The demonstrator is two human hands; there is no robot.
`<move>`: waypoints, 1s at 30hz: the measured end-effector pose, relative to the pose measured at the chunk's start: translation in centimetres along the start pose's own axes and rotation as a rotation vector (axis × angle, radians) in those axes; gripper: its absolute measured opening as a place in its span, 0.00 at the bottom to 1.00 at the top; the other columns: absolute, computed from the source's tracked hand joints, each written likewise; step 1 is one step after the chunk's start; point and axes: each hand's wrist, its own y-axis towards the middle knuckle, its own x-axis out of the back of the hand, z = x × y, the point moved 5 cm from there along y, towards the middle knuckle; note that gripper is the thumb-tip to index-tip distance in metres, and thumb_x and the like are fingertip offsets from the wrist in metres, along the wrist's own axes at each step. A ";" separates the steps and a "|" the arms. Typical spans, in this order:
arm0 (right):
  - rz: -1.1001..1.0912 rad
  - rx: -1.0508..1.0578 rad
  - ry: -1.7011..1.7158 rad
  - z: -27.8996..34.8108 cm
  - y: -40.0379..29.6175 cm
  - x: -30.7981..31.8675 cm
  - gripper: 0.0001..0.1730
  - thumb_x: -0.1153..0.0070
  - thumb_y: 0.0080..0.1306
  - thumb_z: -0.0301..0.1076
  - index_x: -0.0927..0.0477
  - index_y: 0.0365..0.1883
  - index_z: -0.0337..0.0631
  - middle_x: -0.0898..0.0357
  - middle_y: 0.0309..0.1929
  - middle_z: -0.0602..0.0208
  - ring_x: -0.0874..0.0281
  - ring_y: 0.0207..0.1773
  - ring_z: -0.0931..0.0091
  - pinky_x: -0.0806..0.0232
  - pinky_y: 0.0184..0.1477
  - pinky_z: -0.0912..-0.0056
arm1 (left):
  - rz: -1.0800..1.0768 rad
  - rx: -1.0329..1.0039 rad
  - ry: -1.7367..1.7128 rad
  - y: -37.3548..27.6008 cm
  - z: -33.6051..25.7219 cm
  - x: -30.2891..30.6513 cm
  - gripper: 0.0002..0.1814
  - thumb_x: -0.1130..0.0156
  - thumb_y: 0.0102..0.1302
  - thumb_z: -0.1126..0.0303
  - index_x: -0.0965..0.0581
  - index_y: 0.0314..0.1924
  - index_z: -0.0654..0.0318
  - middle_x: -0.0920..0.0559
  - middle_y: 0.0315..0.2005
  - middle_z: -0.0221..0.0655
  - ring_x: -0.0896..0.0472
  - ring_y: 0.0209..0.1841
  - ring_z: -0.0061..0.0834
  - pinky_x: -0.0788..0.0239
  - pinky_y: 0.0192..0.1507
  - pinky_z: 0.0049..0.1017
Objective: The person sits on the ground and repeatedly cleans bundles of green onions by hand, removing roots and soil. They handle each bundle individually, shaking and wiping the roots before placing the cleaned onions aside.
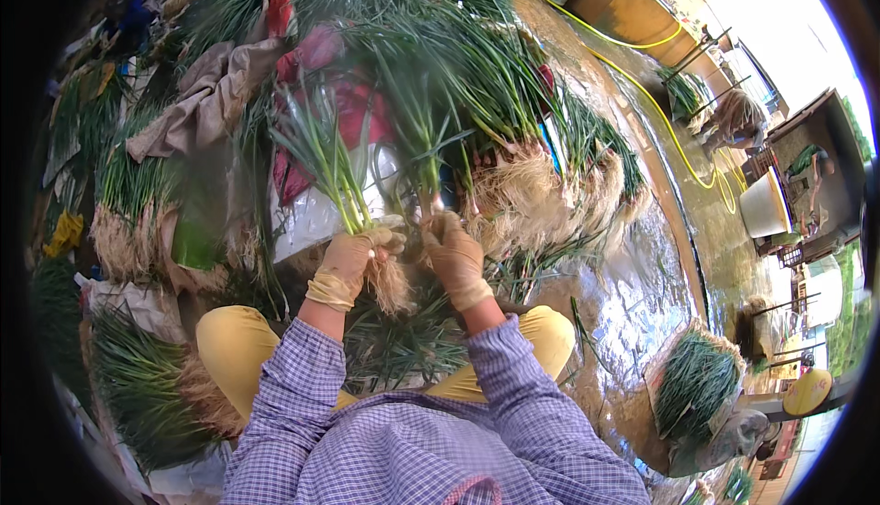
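Note:
My left hand (357,257), in a thin pale glove, grips a small bunch of green allium stalks (344,192) just above the roots (388,285), which hang below the fist. Close beside it on the right, my gloved right hand (454,254) pinches the pale base of another leafy allium stalk (429,178). That stalk's leaves point away from me. Farther right lies a thick pile of the same plants (502,86), their tan roots (515,196) towards me. Ahead of my left hand is a white plastic sheet (309,223) with pink sacking (357,113) beyond it.
Loose green leaves (405,340) litter the ground between my knees. More bundles lie at the left (130,374) and in a sack at the right (694,381). A yellow hose (663,116) crosses the wet floor. Other people (130,10) sit at the far side.

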 end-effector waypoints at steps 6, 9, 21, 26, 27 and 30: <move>0.068 0.518 -0.222 3.3 -3.5 -1.3 0.11 0.47 0.59 0.37 0.26 0.39 0.47 0.24 0.24 0.57 0.24 0.28 0.60 0.33 0.28 0.60 | 0.052 -0.024 0.249 2.4 1.6 -0.9 0.13 0.39 0.59 0.71 0.23 0.42 0.71 0.21 0.28 0.30 0.26 0.27 0.19 0.33 0.27 0.20; 0.217 0.479 -0.265 1.5 -2.8 -3.5 0.15 0.46 0.56 0.36 0.28 0.42 0.44 0.23 0.25 0.55 0.24 0.29 0.59 0.32 0.29 0.60 | -0.053 -0.064 0.329 6.4 4.1 1.4 0.16 0.38 0.59 0.68 0.24 0.43 0.72 0.19 0.32 0.36 0.24 0.29 0.22 0.32 0.31 0.23; 0.511 -0.314 1.172 3.9 -0.2 -3.0 0.15 0.51 0.68 0.45 0.24 0.32 0.42 0.30 0.18 0.75 0.35 0.19 0.82 0.39 0.22 0.82 | 0.160 0.203 -0.245 -3.8 0.7 -0.5 0.17 0.46 0.66 0.62 0.25 0.44 0.72 0.27 0.18 0.25 0.29 0.22 0.19 0.33 0.26 0.25; 0.347 -0.302 1.829 4.5 1.2 -5.7 0.11 0.52 0.67 0.36 0.28 0.32 0.35 0.33 0.17 0.74 0.37 0.17 0.82 0.43 0.19 0.84 | -0.025 0.095 -0.200 -2.6 0.9 3.3 0.16 0.47 0.66 0.64 0.25 0.44 0.73 0.27 0.19 0.27 0.28 0.21 0.19 0.30 0.24 0.25; 0.137 -0.458 1.937 4.2 0.5 -4.4 0.13 0.54 0.68 0.37 0.28 0.32 0.34 0.30 0.17 0.70 0.35 0.16 0.81 0.43 0.18 0.83 | -0.070 0.076 -0.213 -2.7 1.0 4.1 0.16 0.47 0.66 0.65 0.25 0.43 0.74 0.26 0.20 0.27 0.29 0.20 0.18 0.29 0.24 0.25; 0.334 -0.265 1.399 3.5 0.3 -4.5 0.16 0.54 0.68 0.43 0.28 0.34 0.35 0.28 0.19 0.67 0.34 0.16 0.82 0.44 0.17 0.83 | 0.079 0.187 -0.363 -3.5 1.5 3.5 0.16 0.47 0.66 0.65 0.26 0.45 0.74 0.26 0.20 0.27 0.27 0.22 0.20 0.28 0.27 0.25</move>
